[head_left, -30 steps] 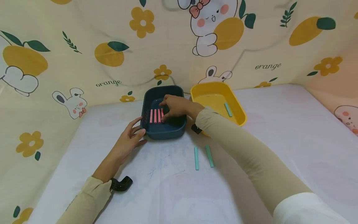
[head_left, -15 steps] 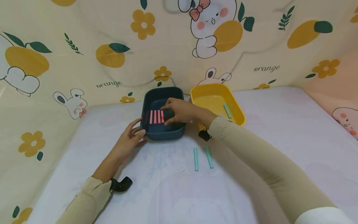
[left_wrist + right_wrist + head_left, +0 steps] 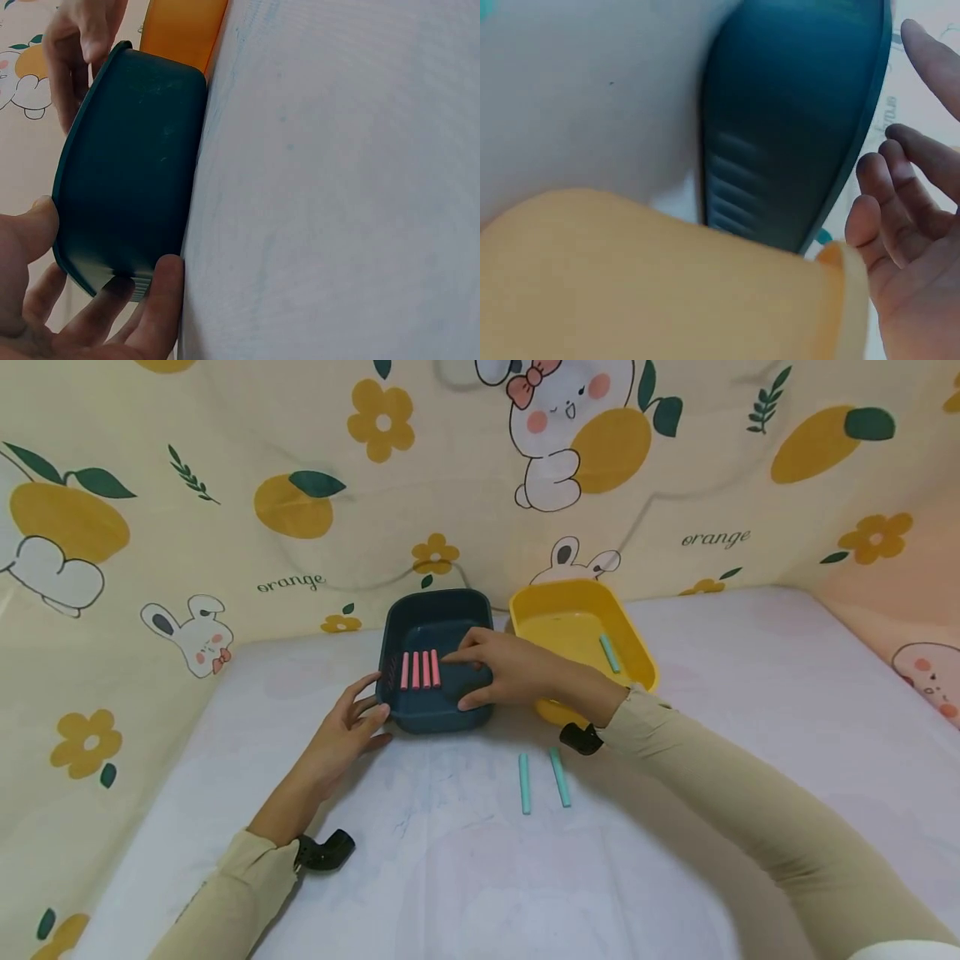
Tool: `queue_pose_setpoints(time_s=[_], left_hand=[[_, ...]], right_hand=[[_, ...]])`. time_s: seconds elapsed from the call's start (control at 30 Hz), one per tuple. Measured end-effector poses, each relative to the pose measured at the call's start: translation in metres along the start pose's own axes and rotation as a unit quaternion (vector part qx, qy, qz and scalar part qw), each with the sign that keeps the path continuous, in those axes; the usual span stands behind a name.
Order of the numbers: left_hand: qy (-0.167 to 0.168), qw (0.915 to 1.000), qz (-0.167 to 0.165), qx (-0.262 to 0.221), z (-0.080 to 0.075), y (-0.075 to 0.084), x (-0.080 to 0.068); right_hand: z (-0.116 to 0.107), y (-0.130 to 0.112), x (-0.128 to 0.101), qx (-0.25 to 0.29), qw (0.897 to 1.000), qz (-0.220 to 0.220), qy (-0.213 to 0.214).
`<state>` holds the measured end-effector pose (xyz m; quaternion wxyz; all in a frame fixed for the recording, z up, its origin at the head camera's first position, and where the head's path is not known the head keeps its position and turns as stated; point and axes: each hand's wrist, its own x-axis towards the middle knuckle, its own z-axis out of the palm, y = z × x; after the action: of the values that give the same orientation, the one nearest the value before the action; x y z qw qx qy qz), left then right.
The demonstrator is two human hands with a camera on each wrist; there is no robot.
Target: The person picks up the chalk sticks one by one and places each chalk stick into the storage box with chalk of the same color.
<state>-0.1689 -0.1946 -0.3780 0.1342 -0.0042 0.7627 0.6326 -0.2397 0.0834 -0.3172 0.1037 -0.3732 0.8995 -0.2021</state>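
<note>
White cloth covers our surface (image 3: 675,827). Our left hand (image 3: 347,728) rests with relaxed fingers against the dark blue tray (image 3: 420,717), while our right hand (image 3: 501,667) hovers loosely spread, holding nothing, over its right rim, beside four pink sticks (image 3: 420,669) inside.

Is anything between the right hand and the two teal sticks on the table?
Nothing visible. The right hand is over the blue tray's near right rim, and the two teal sticks lie on bare table nearer the person, with only open surface between. The yellow tray sits off to the side.
</note>
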Motion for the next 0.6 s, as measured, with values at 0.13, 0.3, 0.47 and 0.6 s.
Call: queue_pose_setpoints(time_s=[0.13,0.3,0.47,0.6], left_hand=[[0.001,1.0000,-0.002,0.004,0.001,0.001,0.000],[-0.001,1.0000,-0.003,0.004,0.001,0.001,0.001],[0.001,1.0000,-0.003,0.000,0.000,0.000,0.001],[0.000,1.0000,-0.002,-0.003,0.001,0.000,0.000]], right_hand=[[0.000,0.003,-0.015,0.010,1.000,0.001,0.017],[-0.007,0.009,-0.035,0.000,0.999,0.008,0.049],[-0.019,0.017,-0.062,0.002,0.995,0.007,0.099],[-0.023,0.030,-0.081,0.003,0.993,0.006,0.120]])
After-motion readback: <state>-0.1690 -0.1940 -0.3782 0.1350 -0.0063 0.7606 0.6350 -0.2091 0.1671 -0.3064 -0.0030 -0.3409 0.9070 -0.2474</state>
